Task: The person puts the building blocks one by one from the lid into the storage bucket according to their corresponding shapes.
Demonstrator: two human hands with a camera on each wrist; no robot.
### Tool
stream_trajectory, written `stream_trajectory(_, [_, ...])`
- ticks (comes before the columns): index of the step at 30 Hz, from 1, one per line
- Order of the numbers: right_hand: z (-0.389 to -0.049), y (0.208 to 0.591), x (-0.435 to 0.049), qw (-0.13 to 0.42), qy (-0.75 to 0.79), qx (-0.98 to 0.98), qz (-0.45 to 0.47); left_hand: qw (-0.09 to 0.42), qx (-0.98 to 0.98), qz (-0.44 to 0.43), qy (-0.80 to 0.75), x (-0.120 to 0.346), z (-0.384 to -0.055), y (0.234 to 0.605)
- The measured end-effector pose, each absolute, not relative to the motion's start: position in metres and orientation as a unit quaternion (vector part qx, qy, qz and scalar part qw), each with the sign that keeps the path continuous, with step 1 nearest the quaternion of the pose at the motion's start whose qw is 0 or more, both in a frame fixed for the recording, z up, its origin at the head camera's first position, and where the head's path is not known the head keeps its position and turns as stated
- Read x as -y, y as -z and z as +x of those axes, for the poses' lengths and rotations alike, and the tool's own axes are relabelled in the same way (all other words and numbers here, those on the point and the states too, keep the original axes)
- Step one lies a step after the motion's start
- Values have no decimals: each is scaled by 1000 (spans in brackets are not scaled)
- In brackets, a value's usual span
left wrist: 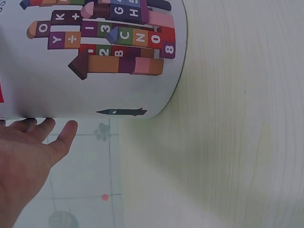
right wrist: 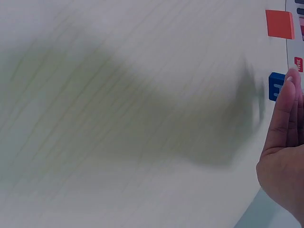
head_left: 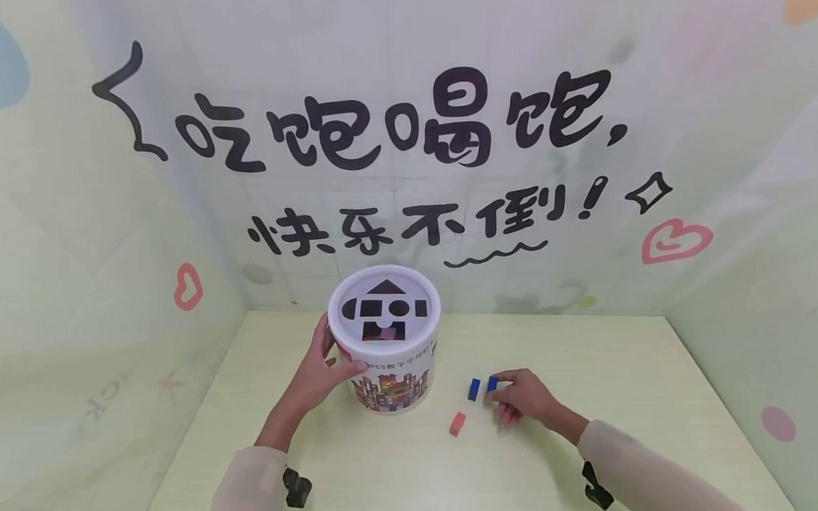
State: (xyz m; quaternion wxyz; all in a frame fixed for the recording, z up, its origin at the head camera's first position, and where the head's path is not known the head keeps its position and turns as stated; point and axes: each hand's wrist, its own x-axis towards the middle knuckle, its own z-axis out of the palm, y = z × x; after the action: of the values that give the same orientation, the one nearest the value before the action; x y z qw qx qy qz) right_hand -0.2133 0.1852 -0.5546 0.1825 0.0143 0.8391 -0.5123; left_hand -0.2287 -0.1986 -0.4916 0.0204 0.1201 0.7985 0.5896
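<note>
A white bucket [head_left: 391,376] with printed toy-block pictures stands upright on the table, its lid [head_left: 383,275] pierced with several shaped holes. My left hand [head_left: 321,373] holds the bucket's left side, thumb across the front and fingers behind. In the left wrist view, fingers lie along the bucket's wall. Right of the bucket, my right hand [head_left: 525,396] pinches a small blue block [head_left: 492,383] between thumb and forefinger. Another blue block [head_left: 474,389] sits just left of it, and a salmon-red block [head_left: 458,424] lies nearer me. In the right wrist view, fingertips overlap a blue block [right wrist: 276,86] with white marking.
The pale wood-grain table [head_left: 403,474] runs back to a printed cloth wall [head_left: 393,188] with large black characters. Similar cloth walls close off both sides. A pink piece [head_left: 388,334] shows through the lid's front hole.
</note>
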Motion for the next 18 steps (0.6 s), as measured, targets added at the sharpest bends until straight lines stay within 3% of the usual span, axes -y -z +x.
stream_trajectory(18, [-227,512,-196,178,501,-846,-30,22,-795,123,-593,198,-228,489])
